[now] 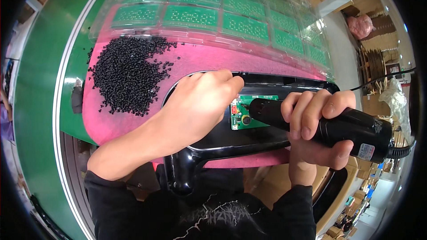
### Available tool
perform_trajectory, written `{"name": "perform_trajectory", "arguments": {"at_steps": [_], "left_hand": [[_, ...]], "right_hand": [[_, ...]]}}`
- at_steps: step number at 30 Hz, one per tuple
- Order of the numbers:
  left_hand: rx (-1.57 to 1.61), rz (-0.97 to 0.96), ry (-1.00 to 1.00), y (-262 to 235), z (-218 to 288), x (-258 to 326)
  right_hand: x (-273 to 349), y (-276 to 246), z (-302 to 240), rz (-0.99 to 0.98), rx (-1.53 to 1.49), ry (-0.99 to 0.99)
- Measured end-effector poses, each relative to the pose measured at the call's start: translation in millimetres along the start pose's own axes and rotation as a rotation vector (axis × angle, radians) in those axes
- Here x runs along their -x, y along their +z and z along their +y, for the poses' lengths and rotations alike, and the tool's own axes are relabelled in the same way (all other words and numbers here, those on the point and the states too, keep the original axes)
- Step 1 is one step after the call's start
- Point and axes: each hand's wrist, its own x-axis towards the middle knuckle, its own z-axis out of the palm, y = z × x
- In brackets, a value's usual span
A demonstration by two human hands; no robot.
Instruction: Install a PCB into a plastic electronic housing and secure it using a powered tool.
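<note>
My right hand [307,113] is wrapped round a black electric screwdriver [329,131], its cord leaving from the back end at the right. The tool's narrow front points left over a green circuit board [258,122] that carries a small red part and a round black one. That board lies inside a glossy black plastic housing [222,144] with a stubby arm reaching toward me. Over the housing's left part is my left hand [202,100], its fingers curled together beside the board's left edge. Whatever those fingertips may pinch is hidden.
A heap of small black screws [129,73] lies at the left of the pink mat [102,126]. Across the far side stand clear plastic trays [191,38] holding several green circuit boards. A green surface [42,89] with a white strip borders the left, and cardboard boxes [275,184] are at the right.
</note>
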Motion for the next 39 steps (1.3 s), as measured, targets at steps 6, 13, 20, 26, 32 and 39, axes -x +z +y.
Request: {"name": "perform_trajectory", "arguments": {"at_steps": [6, 13, 20, 26, 32, 39], "left_hand": [[0.019, 0.028, 0.018, 1, 1, 3], [0.007, 0.006, 0.022, -3, 4, 2], [-0.046, -0.070, -0.011, -5, 7, 2], [0.035, -0.098, -0.010, -4, 7, 0], [0.226, -0.037, 0.089, -2, 4, -6], [0.304, -0.086, 0.156, 0, 5, -10]], "right_hand": [[-8, 14, 0, 0.028, 0.059, 0.080], [-20, 20, 0, -0.076, 0.059, 0.244], [-20, 17, 7, -0.046, 0.062, 0.202], [-8, 7, 0, 0.023, -0.016, 0.093], [-6, -14, -8, -0.025, -0.308, -0.176], [-5, -18, -7, -0.011, -0.369, -0.186]]}}
